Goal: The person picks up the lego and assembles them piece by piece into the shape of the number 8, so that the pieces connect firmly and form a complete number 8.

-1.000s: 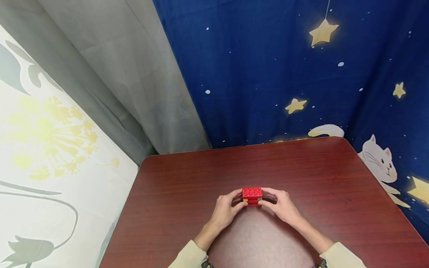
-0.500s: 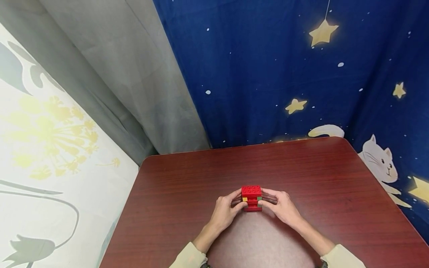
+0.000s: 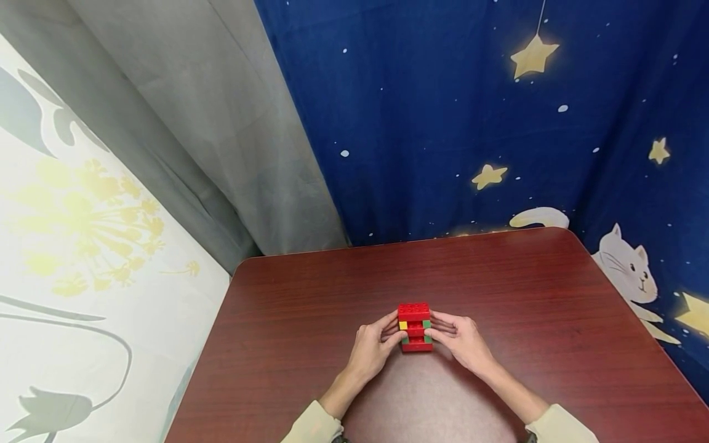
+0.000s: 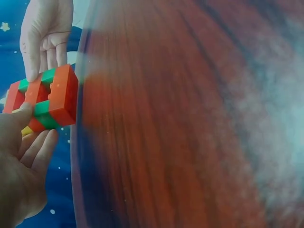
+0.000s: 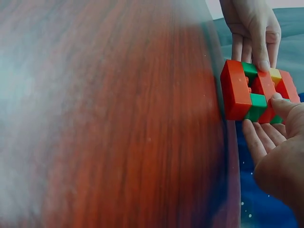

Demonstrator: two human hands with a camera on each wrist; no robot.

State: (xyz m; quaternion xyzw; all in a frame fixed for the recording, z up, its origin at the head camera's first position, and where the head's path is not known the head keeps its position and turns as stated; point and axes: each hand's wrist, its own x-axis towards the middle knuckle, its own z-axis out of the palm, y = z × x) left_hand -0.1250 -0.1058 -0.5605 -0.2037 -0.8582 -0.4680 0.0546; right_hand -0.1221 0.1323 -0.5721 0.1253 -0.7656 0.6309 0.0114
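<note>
A stack of toy building bricks (image 3: 415,312) stands between both hands over the table's middle. Three red layers show, with small green bricks (image 5: 257,105) and a yellow brick (image 3: 403,325) between them at the sides, leaving gaps in the centre. My left hand (image 3: 368,352) grips its left side, thumb in front and fingers behind. On the right side, my right hand (image 3: 469,346) holds it the same way. Both wrist views show the thumbs on the middle red layer. I cannot tell whether the stack touches the table.
The dark red wooden table (image 3: 310,289) spreads around the hands. Behind its far edge hang a grey curtain (image 3: 221,123) and a blue star-patterned curtain (image 3: 421,123). A white floral cloth (image 3: 138,320) hangs at the left.
The stack has tilted so its front shows more, with its lower red layer coming into view below the thumbs. Both hands keep their grip and stay in nearly the same place.
</note>
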